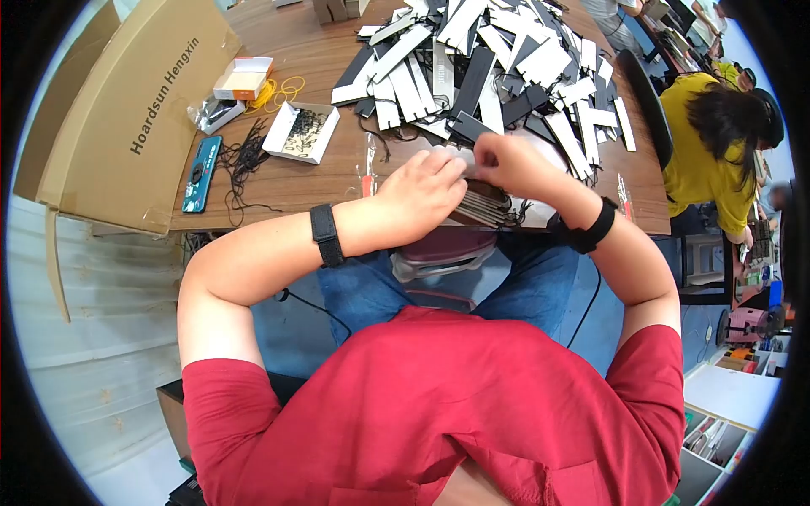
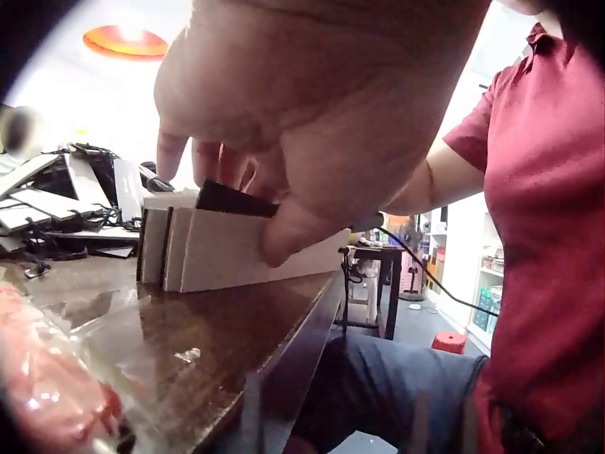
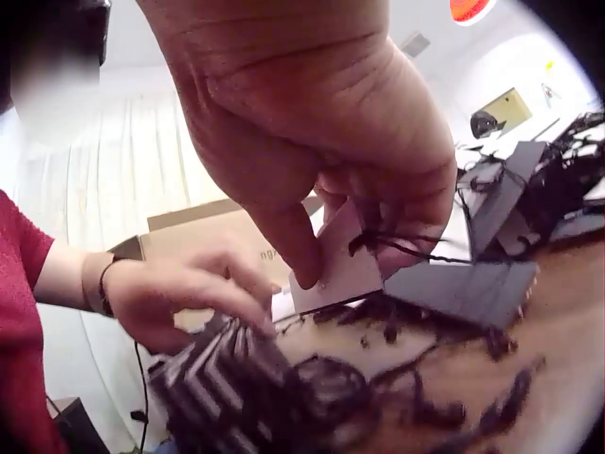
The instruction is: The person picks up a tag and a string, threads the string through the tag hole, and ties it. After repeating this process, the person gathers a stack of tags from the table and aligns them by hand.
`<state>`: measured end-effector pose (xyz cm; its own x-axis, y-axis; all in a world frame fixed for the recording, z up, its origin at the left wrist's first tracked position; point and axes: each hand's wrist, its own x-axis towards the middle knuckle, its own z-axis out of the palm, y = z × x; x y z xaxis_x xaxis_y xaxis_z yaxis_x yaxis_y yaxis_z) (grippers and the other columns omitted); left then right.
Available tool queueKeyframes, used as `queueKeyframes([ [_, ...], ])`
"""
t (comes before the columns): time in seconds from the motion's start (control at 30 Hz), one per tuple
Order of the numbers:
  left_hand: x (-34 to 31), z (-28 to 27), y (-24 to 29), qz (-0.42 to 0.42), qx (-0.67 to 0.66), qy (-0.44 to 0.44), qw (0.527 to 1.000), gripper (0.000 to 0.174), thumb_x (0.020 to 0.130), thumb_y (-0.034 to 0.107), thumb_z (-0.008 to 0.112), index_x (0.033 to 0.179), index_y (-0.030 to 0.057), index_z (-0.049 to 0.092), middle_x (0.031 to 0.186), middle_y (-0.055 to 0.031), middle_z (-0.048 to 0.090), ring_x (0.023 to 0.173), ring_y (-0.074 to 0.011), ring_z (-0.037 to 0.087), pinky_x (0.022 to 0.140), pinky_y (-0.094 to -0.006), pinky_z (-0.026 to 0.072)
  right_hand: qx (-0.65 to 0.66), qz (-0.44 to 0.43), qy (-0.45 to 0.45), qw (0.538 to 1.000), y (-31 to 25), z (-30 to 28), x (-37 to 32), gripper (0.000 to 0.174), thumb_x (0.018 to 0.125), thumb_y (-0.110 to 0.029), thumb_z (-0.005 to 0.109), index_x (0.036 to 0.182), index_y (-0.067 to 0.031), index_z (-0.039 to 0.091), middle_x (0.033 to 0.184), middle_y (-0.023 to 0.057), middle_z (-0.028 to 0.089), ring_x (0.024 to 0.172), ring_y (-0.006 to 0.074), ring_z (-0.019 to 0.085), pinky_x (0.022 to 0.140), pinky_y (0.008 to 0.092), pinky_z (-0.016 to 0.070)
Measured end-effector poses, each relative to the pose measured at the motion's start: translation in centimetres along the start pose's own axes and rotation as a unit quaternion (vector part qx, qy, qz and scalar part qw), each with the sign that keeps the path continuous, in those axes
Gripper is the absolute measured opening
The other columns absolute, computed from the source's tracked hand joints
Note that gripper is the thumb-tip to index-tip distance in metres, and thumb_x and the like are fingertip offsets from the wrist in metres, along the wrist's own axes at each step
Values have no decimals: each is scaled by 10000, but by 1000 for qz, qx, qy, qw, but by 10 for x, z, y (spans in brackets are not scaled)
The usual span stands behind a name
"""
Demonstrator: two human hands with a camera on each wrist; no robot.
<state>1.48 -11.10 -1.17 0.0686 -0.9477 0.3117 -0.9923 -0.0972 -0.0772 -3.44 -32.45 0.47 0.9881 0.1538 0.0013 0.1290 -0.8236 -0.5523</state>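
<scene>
The left hand (image 1: 419, 191) lies over a row of upright tags (image 2: 227, 251) at the table's near edge, its thumb against the front tag's face and its fingers over the top. In the right wrist view, the right hand (image 3: 321, 123) pinches a pale tag (image 3: 342, 263) with a black cord between thumb and fingers, just beyond the row. The cords of the stacked tags (image 3: 222, 378) trail towards the right hand. A large heap of black and white tags (image 1: 485, 67) spreads behind both hands.
On the left stand a large cardboard box (image 1: 139, 118), a small white box of fasteners (image 1: 302, 132), a blue packet (image 1: 201, 174), loose black cords (image 1: 243, 160) and yellow bands (image 1: 278, 94). A person in yellow (image 1: 704, 143) is at the right.
</scene>
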Motion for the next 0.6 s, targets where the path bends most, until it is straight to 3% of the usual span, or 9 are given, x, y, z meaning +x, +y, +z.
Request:
queueKeyframes([
  [0.07,-1,0,-1,13,-8,80,997,295,789,136,526,1047,5,586,1142,-143,544,1061,-283,526,912,-421,425,77,-4,-62,995,9,9,-3,182,776,-141,702,889,-14,637,751,125,658,704,210,638,648,331,498],
  [0.1,-2,3,-1,6,-12,54,998,302,793,133,524,1059,2,579,1141,-146,548,1064,-291,529,919,-426,425,115,-6,-94,989,12,10,-4,187,784,-147,697,907,-15,649,761,123,666,715,204,643,655,329,502],
  [0.2,-4,9,-1,-7,-36,-18,999,326,802,124,517,1099,-4,559,1125,-152,559,1052,-308,546,923,-427,433,199,134,-162,957,8,-13,1,191,814,-145,680,926,6,649,730,69,656,675,148,612,653,294,489],
  [0.23,-3,7,-2,-6,-54,-37,998,338,803,120,515,1115,-4,552,1112,-153,563,1035,-309,555,913,-416,440,122,81,-73,987,13,-12,6,176,826,-150,668,908,6,659,770,83,678,706,130,620,666,294,495],
  [0.33,-1,6,0,-11,-88,-50,995,356,803,114,514,1139,1,542,1071,-152,575,994,-304,575,884,-389,458,-142,4,114,983,17,-9,10,251,761,-201,713,951,-58,633,870,119,646,815,276,649,708,371,516],
  [0.4,0,7,0,-5,-85,-39,996,358,801,111,515,1143,4,538,1048,-149,579,979,-297,582,865,-378,468,-253,-45,147,955,20,2,15,260,736,-204,726,904,-62,588,900,109,603,846,295,637,732,391,515],
  [0.43,-1,8,1,4,-74,-32,997,358,800,109,515,1142,6,536,1039,-146,579,975,-294,583,855,-376,473,-288,-66,152,943,19,6,18,182,745,-155,694,846,-52,582,912,115,598,831,293,646,724,384,528],
  [0.53,0,9,-2,15,-59,-31,998,362,792,94,518,1143,5,529,1026,-142,580,962,-291,586,837,-374,484,-334,3,103,937,13,5,21,126,752,-120,645,837,-40,596,922,125,598,820,293,651,699,389,536],
  [0.6,-1,10,-1,16,-63,-42,997,369,785,82,521,1146,3,525,1027,-142,581,958,-294,587,833,-373,488,-327,35,122,936,11,-3,21,85,773,-115,583,808,-44,612,908,119,603,801,297,651,682,402,538],
])
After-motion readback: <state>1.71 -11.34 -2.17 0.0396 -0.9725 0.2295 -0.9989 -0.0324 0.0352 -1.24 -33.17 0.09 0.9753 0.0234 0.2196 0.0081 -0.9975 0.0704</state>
